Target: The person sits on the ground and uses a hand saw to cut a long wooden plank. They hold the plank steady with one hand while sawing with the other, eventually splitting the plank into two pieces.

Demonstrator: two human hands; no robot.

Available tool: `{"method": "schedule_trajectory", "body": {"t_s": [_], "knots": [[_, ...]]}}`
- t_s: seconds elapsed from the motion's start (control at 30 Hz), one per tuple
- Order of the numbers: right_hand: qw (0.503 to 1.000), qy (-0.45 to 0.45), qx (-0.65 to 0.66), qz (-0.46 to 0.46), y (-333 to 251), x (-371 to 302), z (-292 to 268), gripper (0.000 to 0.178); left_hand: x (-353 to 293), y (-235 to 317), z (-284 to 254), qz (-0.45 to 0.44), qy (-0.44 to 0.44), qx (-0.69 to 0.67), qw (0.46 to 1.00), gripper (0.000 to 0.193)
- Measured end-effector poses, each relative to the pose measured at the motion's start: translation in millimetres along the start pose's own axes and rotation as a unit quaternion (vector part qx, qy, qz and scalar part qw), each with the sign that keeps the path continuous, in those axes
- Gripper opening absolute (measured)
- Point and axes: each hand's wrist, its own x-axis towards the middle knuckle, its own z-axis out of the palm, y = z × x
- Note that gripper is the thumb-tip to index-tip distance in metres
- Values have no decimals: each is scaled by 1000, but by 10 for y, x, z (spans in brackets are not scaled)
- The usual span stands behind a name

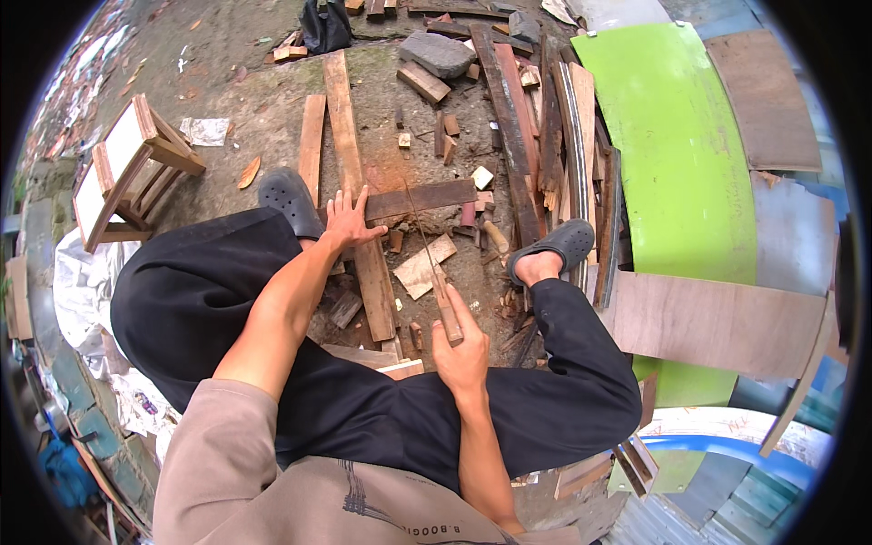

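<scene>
Dark board (pixel 427 197): hard and stiff by the look of it, not bendy, likely not very heavy. Rough too, so not slippery, maybe with splinters at the ends. Lies flat across a long plank (pixel 350 136) on the ground, a little above the middle of the view.

Best held down from the top, near its end at nine o'clock, well apart from the cut line. Pressed there right now by the left hand (pixel 350 221), fingers (pixel 361 195) spread wide and flat, not curled around anything, tips pointing to twelve o'clock and touching the board's near edge.

Saw (pixel 427 241): thin metal blade, likely light, bendy and sharp, with a wooden handle. Safe to grab only at the handle. Gripped there by the right hand (pixel 461 350), fingers wrapped tight around the wood. Runs from that hand up toward eleven o'clock, with the blade crossing the dark board just at three o'clock from the left hand's fingers. Near them, not touching.

Small pale offcut (pixel 425 266) on the ground under the blade, between the two hands. Grey sandal (pixel 289 200) at nine o'clock from the left hand.
</scene>
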Motion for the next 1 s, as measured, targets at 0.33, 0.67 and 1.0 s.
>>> {"method": "schedule_trajectory", "body": {"t_s": [0.33, 0.67, 1.0], "knots": [[1000, 17, -9, 23, -9, -226, 76, 53, 242, 75, 115, -82, -89, -77, 990, 131], [990, -64, -38, 121, -98, 756, 487, 59, 316, -1, 203, -70, -89, -96, 989, 119], [998, -32, 38, 36, 56, 69, 158, 60, 328, 13, 158, -73, -89, -97, 989, 116]]}}
